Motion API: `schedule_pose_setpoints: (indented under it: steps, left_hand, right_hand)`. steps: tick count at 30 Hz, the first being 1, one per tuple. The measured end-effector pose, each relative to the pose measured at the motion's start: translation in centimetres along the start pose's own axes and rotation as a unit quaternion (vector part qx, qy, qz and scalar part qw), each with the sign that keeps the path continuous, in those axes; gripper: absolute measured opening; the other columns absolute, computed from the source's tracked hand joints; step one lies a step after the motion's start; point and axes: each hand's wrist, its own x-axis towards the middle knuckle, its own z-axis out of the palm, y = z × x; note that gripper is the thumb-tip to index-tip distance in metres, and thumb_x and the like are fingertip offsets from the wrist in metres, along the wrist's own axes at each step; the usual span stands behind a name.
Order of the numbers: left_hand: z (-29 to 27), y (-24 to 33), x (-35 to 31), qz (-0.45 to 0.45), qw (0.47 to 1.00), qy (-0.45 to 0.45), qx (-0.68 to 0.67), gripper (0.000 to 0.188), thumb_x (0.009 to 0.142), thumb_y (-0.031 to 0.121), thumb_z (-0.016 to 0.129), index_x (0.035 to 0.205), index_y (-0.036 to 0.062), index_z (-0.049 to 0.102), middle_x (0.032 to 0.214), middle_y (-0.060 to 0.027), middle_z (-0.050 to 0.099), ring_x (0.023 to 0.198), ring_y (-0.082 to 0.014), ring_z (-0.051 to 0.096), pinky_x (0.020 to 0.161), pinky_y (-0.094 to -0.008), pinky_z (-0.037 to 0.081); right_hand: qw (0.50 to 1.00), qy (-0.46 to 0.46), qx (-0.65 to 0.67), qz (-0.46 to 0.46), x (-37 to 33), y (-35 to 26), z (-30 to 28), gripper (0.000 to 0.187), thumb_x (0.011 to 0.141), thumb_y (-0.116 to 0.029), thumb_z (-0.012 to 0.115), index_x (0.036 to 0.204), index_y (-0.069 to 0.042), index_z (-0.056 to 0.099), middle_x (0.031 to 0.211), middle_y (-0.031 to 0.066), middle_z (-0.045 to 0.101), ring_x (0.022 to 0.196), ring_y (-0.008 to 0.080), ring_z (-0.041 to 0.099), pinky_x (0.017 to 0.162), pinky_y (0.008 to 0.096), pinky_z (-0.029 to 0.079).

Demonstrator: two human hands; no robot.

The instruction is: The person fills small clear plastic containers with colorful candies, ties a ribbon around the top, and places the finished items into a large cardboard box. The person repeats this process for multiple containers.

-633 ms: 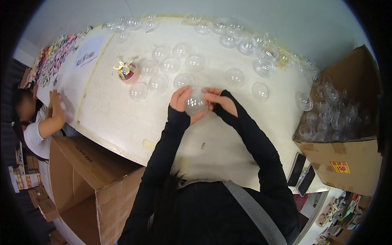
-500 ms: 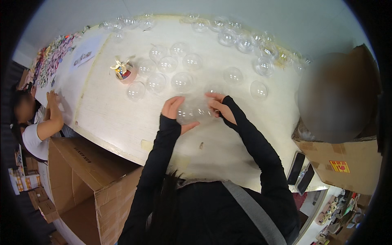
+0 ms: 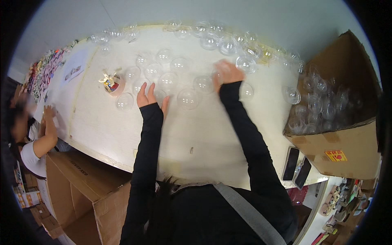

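Note:
Several clear plastic dome shells stand on the white table [image 3: 212, 139]. My left hand [image 3: 151, 96] is open, thumb and fingers spread, beside a clear dome [image 3: 159, 96] and apart from the large dome [image 3: 188, 99] in front. My right hand [image 3: 230, 72] reaches farther out on the right, smeared by motion. Its fingers are at another clear dome [image 3: 217, 77]; whether they grip it, I cannot tell. Just left of that is a dome [image 3: 203, 84], touched by neither hand. A round pink-based piece [image 3: 112, 85] with a gold bow stands left of the dome group.
An open carton [image 3: 339, 143] full of clear shells stands at the right, with two phones [image 3: 297, 167] near it. More shells [image 3: 227, 45] line the back edge. Another open carton [image 3: 81, 175] is at lower left. A co-worker's arm [image 3: 47, 130] rests at the far left.
Both hands have parted from the clear dome they held together, and it now stands on the table. My right hand has moved away to another dome; my left has opened. The view has shifted.

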Motion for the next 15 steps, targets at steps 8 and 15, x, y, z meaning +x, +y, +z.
schedule_pose_setpoints:
  steps: [8, 15]
  left_hand:
    - [0.2, 3.2, -3.8, 0.032, 0.988, 0.008, -0.151, 0.057, 0.062, 0.012, 0.073, 0.115, 0.0029, 0.052, 0.127, -0.0225, 0.039, 0.116, -0.0382, 0.038, 0.095, -0.0452, 0.034]
    - [-2.2, 6.6, -4.0, 0.035, 0.925, -0.124, -0.358, 0.073, 0.056, 0.018, 0.082, 0.118, 0.0036, 0.047, 0.122, -0.0228, 0.044, 0.11, -0.0362, 0.047, 0.09, -0.0407, 0.041]
  right_hand:
    - [0.935, -0.1, 0.174, 0.294, 0.2, 4.4, -5.6, 0.017, 0.083, -0.02, 0.06, 0.091, -0.005, 0.065, 0.076, 0.004, 0.064, 0.072, 0.0118, 0.057, 0.075, 0.0298, 0.042]
    - [0.56, -0.4, 0.629, 0.361, -3.5, -8.0, -7.2, 0.02, 0.088, -0.019, 0.057, 0.085, 0.001, 0.059, 0.079, 0.0052, 0.061, 0.075, 0.0104, 0.055, 0.071, 0.0241, 0.044]
